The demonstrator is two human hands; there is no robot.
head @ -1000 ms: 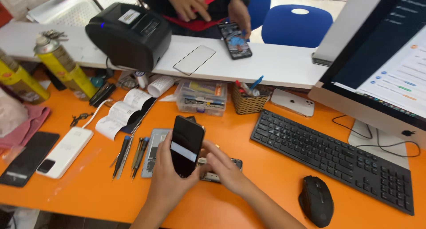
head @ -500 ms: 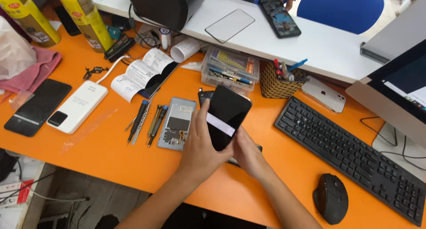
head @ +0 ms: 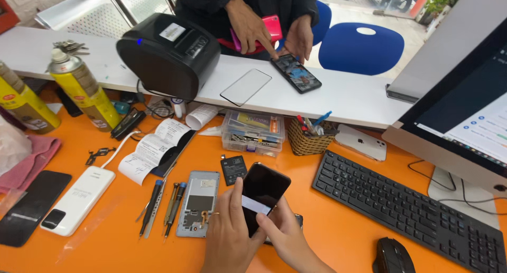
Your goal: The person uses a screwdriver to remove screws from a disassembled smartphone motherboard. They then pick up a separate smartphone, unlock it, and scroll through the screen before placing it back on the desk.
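Both my hands hold a black phone screen panel [head: 261, 193] tilted above the orange desk [head: 343, 230]. My left hand [head: 227, 230] grips its left edge with the thumb on the glass. My right hand [head: 288, 238] supports it from below right. Just left of my hands lies an opened grey phone body [head: 198, 201], with a small black battery [head: 233, 169] above it. Screwdrivers and tweezers [head: 161, 204] lie beside the phone body.
A black keyboard [head: 406, 209], mouse [head: 393, 257] and monitor [head: 465, 104] fill the right. A white power bank [head: 79, 199], dark phone [head: 29, 207], spray cans [head: 84, 88], receipt printer [head: 169, 53], parts box [head: 253, 133] and basket [head: 311, 138] stand around. Across the white counter another person's hands [head: 253, 27] touch a phone [head: 296, 72].
My view has tilted and shifted between frames. My hands keep hold of the black screen panel, and the person across the counter now taps the phone lying there.
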